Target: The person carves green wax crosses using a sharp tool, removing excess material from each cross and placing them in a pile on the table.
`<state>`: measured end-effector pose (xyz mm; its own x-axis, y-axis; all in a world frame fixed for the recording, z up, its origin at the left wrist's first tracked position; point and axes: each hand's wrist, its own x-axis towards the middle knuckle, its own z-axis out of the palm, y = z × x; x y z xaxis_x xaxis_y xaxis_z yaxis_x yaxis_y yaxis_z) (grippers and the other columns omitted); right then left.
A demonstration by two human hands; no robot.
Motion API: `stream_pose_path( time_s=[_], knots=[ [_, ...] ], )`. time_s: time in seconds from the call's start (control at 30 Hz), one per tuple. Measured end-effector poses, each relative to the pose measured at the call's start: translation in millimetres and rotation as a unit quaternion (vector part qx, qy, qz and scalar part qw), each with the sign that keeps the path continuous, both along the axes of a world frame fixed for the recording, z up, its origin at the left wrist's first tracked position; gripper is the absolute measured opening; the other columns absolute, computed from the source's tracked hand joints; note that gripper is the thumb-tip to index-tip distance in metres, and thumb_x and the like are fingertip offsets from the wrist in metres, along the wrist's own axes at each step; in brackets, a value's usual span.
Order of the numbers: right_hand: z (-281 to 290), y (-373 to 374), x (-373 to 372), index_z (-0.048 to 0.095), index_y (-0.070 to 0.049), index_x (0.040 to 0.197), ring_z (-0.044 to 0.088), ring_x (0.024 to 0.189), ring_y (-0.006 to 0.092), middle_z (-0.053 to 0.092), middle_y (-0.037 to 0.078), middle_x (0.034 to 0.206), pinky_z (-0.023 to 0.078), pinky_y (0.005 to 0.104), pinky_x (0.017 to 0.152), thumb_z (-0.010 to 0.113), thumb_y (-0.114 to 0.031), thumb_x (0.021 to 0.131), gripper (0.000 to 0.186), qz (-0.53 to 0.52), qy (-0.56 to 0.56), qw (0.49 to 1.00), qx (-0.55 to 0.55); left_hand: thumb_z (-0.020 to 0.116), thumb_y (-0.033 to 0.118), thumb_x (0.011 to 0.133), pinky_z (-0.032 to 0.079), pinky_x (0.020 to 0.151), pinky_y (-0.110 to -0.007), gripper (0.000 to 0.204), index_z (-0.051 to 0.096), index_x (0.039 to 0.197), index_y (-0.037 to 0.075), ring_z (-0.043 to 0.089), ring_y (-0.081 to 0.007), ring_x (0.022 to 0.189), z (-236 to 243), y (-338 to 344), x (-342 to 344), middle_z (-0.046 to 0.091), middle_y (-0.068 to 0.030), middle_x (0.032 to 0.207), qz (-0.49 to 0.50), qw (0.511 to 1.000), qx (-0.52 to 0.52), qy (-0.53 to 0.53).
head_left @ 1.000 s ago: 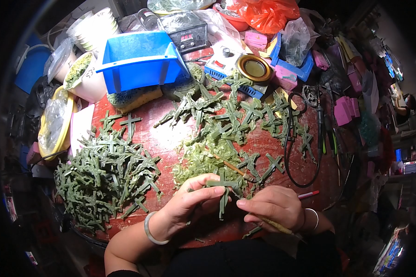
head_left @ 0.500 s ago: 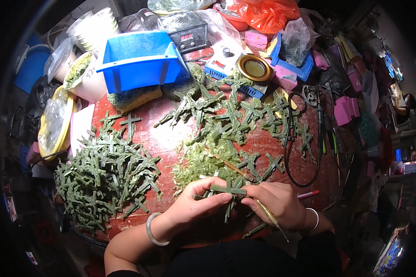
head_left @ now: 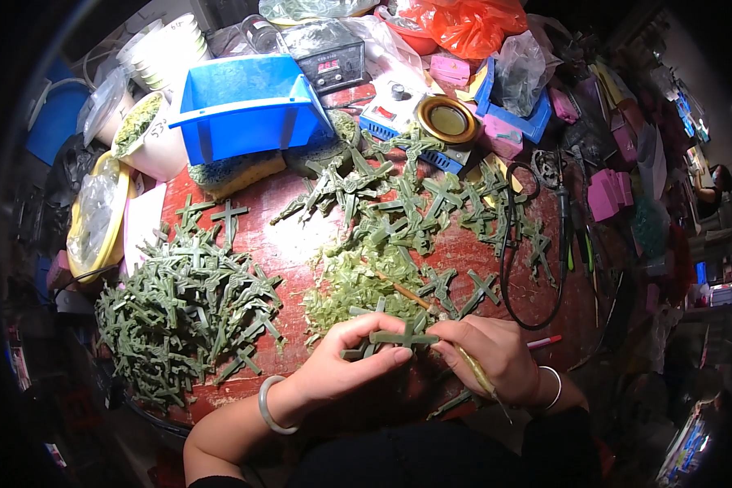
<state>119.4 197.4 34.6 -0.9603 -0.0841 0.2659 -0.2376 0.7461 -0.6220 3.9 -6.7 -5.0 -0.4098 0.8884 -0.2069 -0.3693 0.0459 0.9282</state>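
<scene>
My left hand [head_left: 351, 362] pinches a green plastic cross-shaped piece [head_left: 401, 335] at the near edge of the red table [head_left: 289, 240]. My right hand [head_left: 490, 355] touches the right end of the same piece and also grips a thin yellowish stick tool [head_left: 480, 379] that points down and to the right. Just beyond the hands lies a heap of pale green trimmings [head_left: 359, 281]. A big pile of green cross pieces [head_left: 183, 305] sits at the left, and more loose green cross pieces [head_left: 419, 203] spread over the far middle.
A blue plastic bin [head_left: 244, 106] stands at the back left. Behind it are white tubs [head_left: 150, 138], a small meter box [head_left: 325, 57], a round tin [head_left: 447, 120], pink blocks [head_left: 606, 195] and an orange bag [head_left: 464, 20]. A black cable [head_left: 537, 244] loops at the right.
The hands have shifted slightly, and the cross piece is now held level between both hands. The stick tool has swung to point down and right.
</scene>
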Motion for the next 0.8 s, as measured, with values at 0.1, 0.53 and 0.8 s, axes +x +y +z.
stream_pose_path(
  time_s=[0.1, 0.53, 0.8],
  knots=[
    [-0.8, -0.8, -0.2, 0.063, -0.004, 0.103, 0.061, 0.060, 0.0267, 0.058, 0.009, 0.073, 0.048, 0.0357, 0.053, 0.071, -0.008, 0.083, 0.022, -0.013, 0.010, 1.000, 0.001, 0.067, 0.011, 0.092, 0.045, 0.080, -0.022, 0.027, 0.060, 0.117, 0.002, 0.057, -0.0068, 0.089, 4.0, 0.1, 0.7, 0.062, 0.0002, 0.098, 0.012, 0.998, 0.009, -0.059],
    [-1.2, 2.0, 0.8, 0.063, -0.002, 0.115, 0.061, 0.065, 0.0246, 0.060, 0.009, 0.079, 0.050, 0.0337, 0.057, 0.068, -0.024, 0.090, 0.033, -0.023, 0.024, 0.996, -0.079, 0.064, 0.004, 0.092, 0.048, 0.095, -0.031, 0.036, 0.056, 0.127, 0.001, 0.062, -0.0151, 0.107, 15.1, -1.0, -4.8, 0.062, -0.0065, 0.122, -0.019, 0.958, 0.039, -0.283],
    [2.1, 1.8, 1.2, 0.062, -0.004, 0.117, 0.060, 0.070, 0.0236, 0.061, 0.007, 0.086, 0.048, 0.0342, 0.059, 0.075, -0.020, 0.084, 0.039, 0.116, 0.079, 0.985, -0.096, 0.068, 0.010, 0.091, 0.045, 0.092, -0.027, 0.032, 0.060, 0.122, 0.003, 0.058, -0.0103, 0.103, -1.9, 1.7, -1.3, 0.062, -0.0029, 0.114, -0.011, 0.991, 0.013, -0.132]
  ],
)
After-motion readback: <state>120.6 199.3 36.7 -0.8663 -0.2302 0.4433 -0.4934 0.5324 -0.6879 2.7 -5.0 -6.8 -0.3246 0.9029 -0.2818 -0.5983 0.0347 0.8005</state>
